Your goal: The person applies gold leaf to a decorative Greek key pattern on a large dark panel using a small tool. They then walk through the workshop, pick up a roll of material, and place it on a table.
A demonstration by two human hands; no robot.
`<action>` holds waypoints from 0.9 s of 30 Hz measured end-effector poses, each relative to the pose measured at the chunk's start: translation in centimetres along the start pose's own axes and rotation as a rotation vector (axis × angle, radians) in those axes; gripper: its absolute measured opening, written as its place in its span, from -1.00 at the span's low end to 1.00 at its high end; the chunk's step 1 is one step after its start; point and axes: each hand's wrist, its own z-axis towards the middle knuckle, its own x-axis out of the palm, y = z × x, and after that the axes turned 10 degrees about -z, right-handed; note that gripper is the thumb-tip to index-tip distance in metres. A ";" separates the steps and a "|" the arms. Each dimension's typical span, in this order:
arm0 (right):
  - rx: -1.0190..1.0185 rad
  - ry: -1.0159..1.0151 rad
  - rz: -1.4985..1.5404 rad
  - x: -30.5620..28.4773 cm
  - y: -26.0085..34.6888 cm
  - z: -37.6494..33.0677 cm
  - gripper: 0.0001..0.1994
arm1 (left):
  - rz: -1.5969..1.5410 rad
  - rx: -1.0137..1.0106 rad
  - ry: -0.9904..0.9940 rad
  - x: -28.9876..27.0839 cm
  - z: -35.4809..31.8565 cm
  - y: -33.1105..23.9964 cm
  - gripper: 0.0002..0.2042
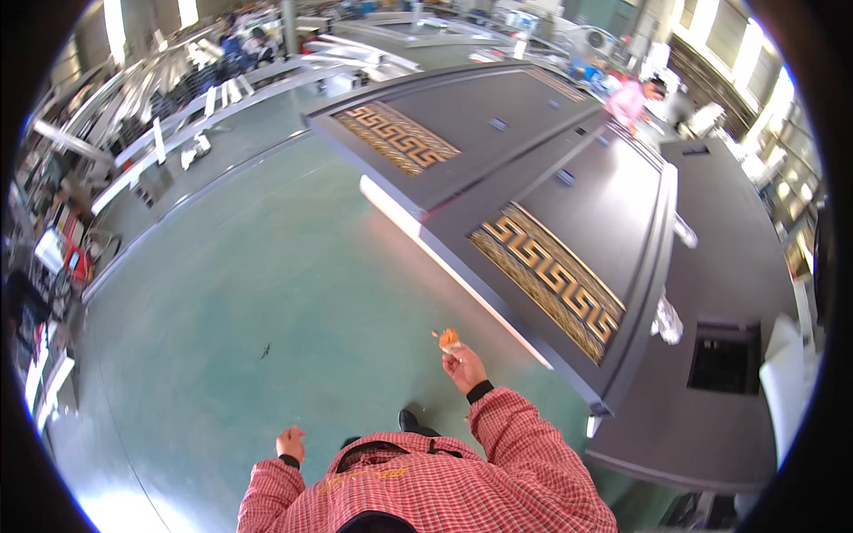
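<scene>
My right hand [464, 368] is raised in front of me, its fingers closed on a small orange piece with a pale lower part [450, 343]; its exact kind is too small to make out. Close by on the right runs the near edge of a large dark grey double door panel [515, 191], lying flat with gold key-pattern bands [549, 280]. My left hand [290, 445] hangs low over the green floor [222, 302], with nothing seen in it. Its fingers are loosely bent and slightly apart.
A second dark grey panel [711, 266] with a rectangular cutout [725, 357] lies along the right. At the far side of the doors a person in pink [629, 102] bends over. Long metal profiles [147, 98] are stacked at the back left, near a red device [78, 263].
</scene>
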 end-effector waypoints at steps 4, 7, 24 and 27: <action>0.022 0.156 -0.004 8.2 2.4 10.1 -0.87 | -0.156 -0.253 -0.185 -4.9 -1.5 4.7 -0.62; 0.004 0.268 0.103 16.1 2.6 16.7 -0.84 | -0.315 -0.515 -0.291 -7.4 -2.6 7.8 -0.74; 0.098 0.457 0.380 44.1 5.9 43.2 -0.72 | -0.902 -0.209 -0.141 -13.4 45.3 -22.9 -0.84; 0.007 0.444 0.321 46.4 7.4 49.5 -0.75 | -0.819 -0.196 -0.090 -12.0 52.3 -29.3 -0.81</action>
